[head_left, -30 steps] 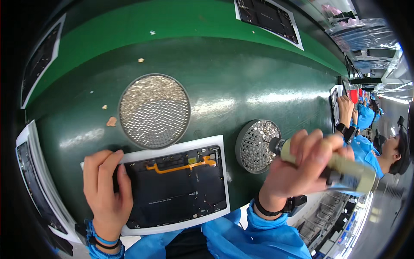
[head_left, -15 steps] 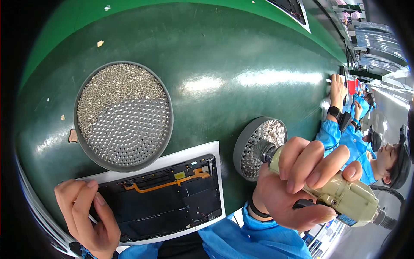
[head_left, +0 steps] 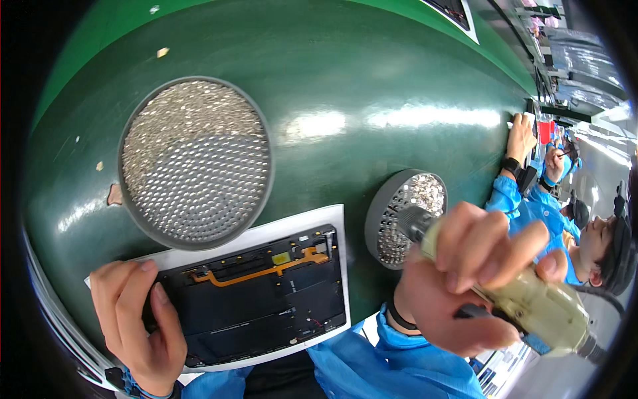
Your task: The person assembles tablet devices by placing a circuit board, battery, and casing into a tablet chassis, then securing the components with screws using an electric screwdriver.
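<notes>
My left hand (head_left: 136, 326) grips the left edge of an opened tablet-like device (head_left: 249, 307), fingers and thumb closed on its corner. The device shows black internals, an orange ribbon cable (head_left: 262, 271) and a pale border. At the right, my right hand (head_left: 445, 286) is wrapped around a cream electric screwdriver (head_left: 551, 309), somewhat blurred. Its dark nose points left and overlaps a small grey dish (head_left: 376, 216) holding silver screws; whether it touches them I cannot tell. Beyond the device stands a large round grey tray (head_left: 186, 243), with loose screws (head_left: 199, 110) heaped over its perforated plate.
The green worktable (head_left: 319, 86) carries small tan scraps (head_left: 114, 194) on the left. Another device (head_left: 458, 16) lies at the far edge. To the right, a co-worker in a blue sleeve (head_left: 502, 193) works at the same bench. A dark cord (head_left: 601, 296) runs near the screwdriver.
The view has shifted a little, so the large tray, the device and the small dish sit slightly higher and farther right. Both hands keep their grips; the screwdriver has moved slightly and looks blurred.
</notes>
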The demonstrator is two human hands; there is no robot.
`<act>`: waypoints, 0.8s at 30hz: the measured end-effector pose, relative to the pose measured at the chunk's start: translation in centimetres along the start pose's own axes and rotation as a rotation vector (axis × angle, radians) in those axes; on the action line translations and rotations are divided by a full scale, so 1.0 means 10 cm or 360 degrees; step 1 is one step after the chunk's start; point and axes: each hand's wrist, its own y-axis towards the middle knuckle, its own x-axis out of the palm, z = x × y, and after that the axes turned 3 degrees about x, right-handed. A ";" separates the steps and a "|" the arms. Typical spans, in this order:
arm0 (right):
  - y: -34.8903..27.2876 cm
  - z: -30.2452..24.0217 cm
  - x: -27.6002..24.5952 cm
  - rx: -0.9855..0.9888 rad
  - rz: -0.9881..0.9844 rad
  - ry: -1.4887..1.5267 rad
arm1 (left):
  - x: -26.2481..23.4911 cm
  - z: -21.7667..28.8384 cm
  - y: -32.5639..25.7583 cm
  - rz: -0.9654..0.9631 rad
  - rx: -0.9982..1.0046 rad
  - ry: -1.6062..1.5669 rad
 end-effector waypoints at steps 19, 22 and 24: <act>-0.18 -0.26 0.47 0.0558 0.0104 0.0402 | 0.05 -0.12 0.01 0.0058 0.0148 -0.0053; -0.14 -0.27 0.55 0.0536 0.0099 0.0264 | 0.07 -0.13 0.03 0.0066 0.0173 -0.0068; -0.12 -0.24 0.58 0.0504 0.0095 0.0162 | 0.07 -0.14 0.03 0.0078 0.0194 -0.0072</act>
